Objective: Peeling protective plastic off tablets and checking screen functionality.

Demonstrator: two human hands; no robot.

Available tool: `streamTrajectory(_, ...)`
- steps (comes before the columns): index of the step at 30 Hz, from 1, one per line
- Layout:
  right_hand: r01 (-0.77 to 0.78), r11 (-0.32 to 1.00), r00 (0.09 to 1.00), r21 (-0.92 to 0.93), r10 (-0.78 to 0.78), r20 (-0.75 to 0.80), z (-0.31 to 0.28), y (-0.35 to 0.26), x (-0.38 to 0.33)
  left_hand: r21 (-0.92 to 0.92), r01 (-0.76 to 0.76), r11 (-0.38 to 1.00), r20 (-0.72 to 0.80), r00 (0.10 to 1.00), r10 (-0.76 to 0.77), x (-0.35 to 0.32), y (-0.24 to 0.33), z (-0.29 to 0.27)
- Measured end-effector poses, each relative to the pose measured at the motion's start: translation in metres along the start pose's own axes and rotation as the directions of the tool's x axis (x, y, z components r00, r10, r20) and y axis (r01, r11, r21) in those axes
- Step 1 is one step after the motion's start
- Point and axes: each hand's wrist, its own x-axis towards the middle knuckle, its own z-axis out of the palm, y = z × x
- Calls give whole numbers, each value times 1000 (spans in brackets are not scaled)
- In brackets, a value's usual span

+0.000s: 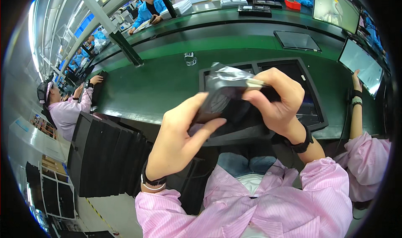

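Observation:
In front of my chest I hold up a dark, glossy flat panel (215, 106), tilted. My left hand (173, 133) is closed around its left edge, thumb on the near side. At the panel's upper right, my right hand (282, 102) pinches a small pale strip between thumb and forefinger. Shiny clear film (231, 74) wrinkles along the far edge, beside that strip. Beneath my hands a black tray (317, 104) with a raised rim lies on the green bench, partly hidden by them. Its right compartment holds something dark and flat.
A clear tape roll (190, 59) stands on the green bench (155, 85). Beyond it lies a flat screen panel (297, 41). Several black trays (104, 154) are stacked at my left. At right, a co-worker's hand (356, 81) touches a lit screen (362, 66). A monitor (336, 10) stands behind.

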Motion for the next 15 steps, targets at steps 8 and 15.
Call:
streamTrajectory(8, 81, 997, 879, -10, -66, 472, 8, -11, 4, -307, -160, 938, -436, 900, 11, -18, -43, 14)
streamTrajectory(15, -38, 999, 702, 17, 15, 712, -13, 7, 26, -433, -132, 892, -606, 775, -179, -50, -65, 27)
